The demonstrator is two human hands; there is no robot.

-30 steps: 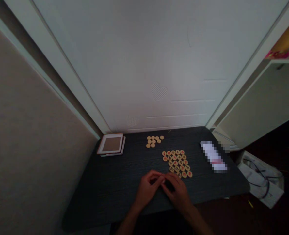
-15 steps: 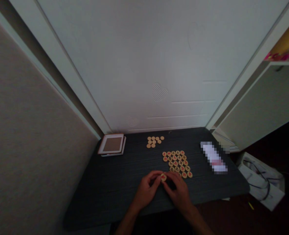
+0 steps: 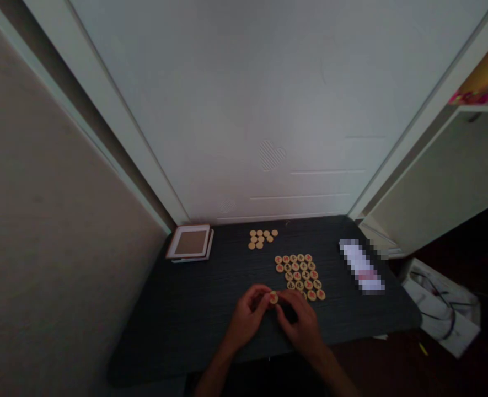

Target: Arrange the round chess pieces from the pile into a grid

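Low over the near part of the dark table (image 3: 177, 320), a round xiangqi piece (image 3: 273, 298) with a red character faces up between my fingertips. My left hand (image 3: 246, 317) pinches it from the left, thumb in front. My right hand (image 3: 301, 320) is curled at its other edge, index fingertip and thumb close against it. Just beyond my right fingers lie several xiangqi pieces (image 3: 296, 275), characters up, in rough rows; my right hand hides part of the nearest row. Farther back, several plain-faced pieces (image 3: 256, 239) form a small group.
Stacked flat frames or books (image 3: 189, 242) sit at the table's back left. A blurred-out pale object (image 3: 360, 264) lies on the right side. A white panel (image 3: 244, 110) rises behind the table. Right of it, on the floor, stands a white box with cables (image 3: 442, 309).
Both hands still hold the piece near the same spot. It has shifted slightly left and tilted a little, and my right thumb sits a bit farther from it. The pieces on the table are unchanged.
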